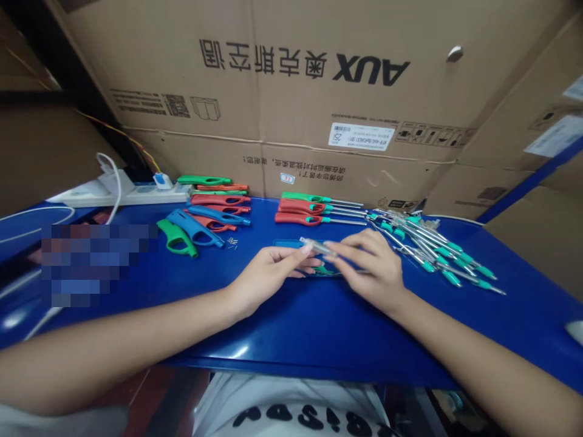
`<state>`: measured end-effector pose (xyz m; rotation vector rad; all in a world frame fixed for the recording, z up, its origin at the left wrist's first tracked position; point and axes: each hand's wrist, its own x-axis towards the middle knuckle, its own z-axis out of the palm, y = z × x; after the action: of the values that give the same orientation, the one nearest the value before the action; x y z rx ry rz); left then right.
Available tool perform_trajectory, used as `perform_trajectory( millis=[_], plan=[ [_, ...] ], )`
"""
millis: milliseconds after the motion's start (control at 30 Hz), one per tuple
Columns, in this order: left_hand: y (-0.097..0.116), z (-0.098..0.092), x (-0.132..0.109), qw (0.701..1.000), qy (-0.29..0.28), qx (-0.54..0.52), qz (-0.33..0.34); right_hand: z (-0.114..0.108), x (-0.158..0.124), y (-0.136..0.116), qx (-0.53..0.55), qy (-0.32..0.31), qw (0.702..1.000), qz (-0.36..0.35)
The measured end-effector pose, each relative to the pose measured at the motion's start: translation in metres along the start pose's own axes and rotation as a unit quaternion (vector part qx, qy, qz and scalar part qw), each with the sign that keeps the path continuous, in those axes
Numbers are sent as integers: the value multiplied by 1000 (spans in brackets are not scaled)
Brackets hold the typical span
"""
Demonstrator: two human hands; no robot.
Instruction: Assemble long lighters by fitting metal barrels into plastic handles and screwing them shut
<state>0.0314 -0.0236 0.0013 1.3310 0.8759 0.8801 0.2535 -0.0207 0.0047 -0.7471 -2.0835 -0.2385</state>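
Both hands meet over the middle of the blue table. My left hand (264,273) pinches one end of a small clear tube-like piece (317,246) between thumb and fingers. On its other end are the fingertips of my right hand (376,267). Blur makes the exact kind of this piece hard to tell. Just beneath it lies a blue plastic part (286,242) with a green bit (323,269), mostly covered by the hands. Right of my right hand is a heap of metal lighter tubes (421,243) with green collars.
Red and green lighters with metal tubes (300,218) lie behind the hands. Coloured handle shells (218,213) and several tiny metal pins (232,243) are to the left. A power strip (132,195) with cables stands back left. A large cardboard box (291,121) walls the back.
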Motion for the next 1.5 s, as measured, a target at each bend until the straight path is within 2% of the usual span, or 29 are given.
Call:
perform_trajectory(
  millis=[67,133,200,267,333,433,533,633,767,833,967,1033,1333,1500],
  plan=[
    [0,0,0,997,-3,-71,-28,4,-4,-4,-33,-28,993,-109],
    [0,-2,1,994,12,-105,-24,8,-6,-3,-38,-54,986,-151],
    [-1,-5,5,994,30,-104,3,10,-7,-1,-18,-72,991,-112],
    [-2,-10,9,995,40,-85,40,11,-7,-2,2,-97,995,-36],
    [-3,-14,13,994,40,-76,68,10,-8,-5,3,-149,988,24],
    [-6,-17,16,993,27,-84,73,9,-9,-10,-19,-238,970,45],
    [-10,-17,17,996,5,-78,52,10,-11,-9,-22,-277,960,38],
    [-14,-17,17,998,-14,-45,37,13,-12,-5,46,-260,962,71],
    [-19,-19,16,996,-32,28,74,16,-10,5,179,-197,949,167],
    [-21,-20,16,993,-38,59,94,16,-9,10,234,-199,923,232],
    [-21,-21,15,985,-18,129,113,15,-8,17,347,-250,840,335],
    [-20,-20,16,980,-4,158,122,15,-8,19,377,-254,824,340],
    [-21,-20,17,968,11,217,126,14,-8,24,393,-243,835,299],
    [-18,-19,17,965,6,227,131,15,-9,25,388,-234,837,307]
  ],
)
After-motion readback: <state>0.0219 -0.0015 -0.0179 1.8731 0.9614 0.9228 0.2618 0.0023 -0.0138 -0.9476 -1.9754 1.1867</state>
